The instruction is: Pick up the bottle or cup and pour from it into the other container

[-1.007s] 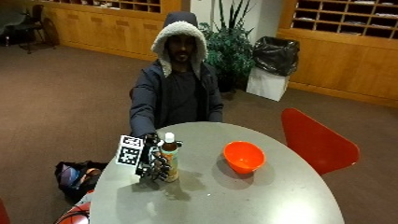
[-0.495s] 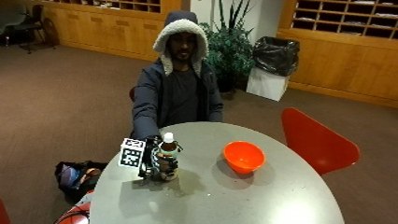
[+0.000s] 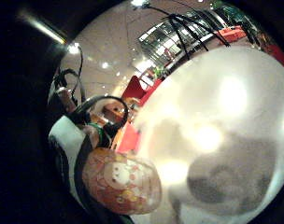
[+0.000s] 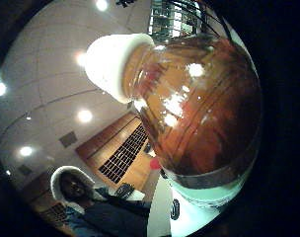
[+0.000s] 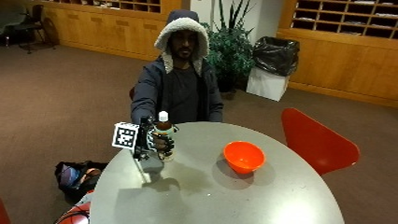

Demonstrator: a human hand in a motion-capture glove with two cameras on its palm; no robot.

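Note:
In the outside view a person sits at a round grey table (image 5: 280,200). Their gloved right hand (image 5: 151,142) grips a small bottle (image 5: 164,135) of amber liquid with a white cap. The bottle stands upright, a little above the table's left part, with its shadow beneath it. An orange bowl (image 5: 244,156) rests on the table to the right of the bottle, about a hand's width away. In the thumb side palm view the bottle (image 4: 199,113) fills much of the picture, close to the palm. The little finger side palm view shows the bottle's labelled lower end (image 3: 121,184) over the table (image 3: 226,116).
A red chair (image 5: 314,140) stands at the table's right side. A dark bag (image 5: 74,172) and a red object (image 5: 71,214) lie on the floor to the left. A plant and a lined bin stand far behind the person.
The hand has raised the bottle from the table top and brought it slightly towards the person. The orange bowl has stayed in place.

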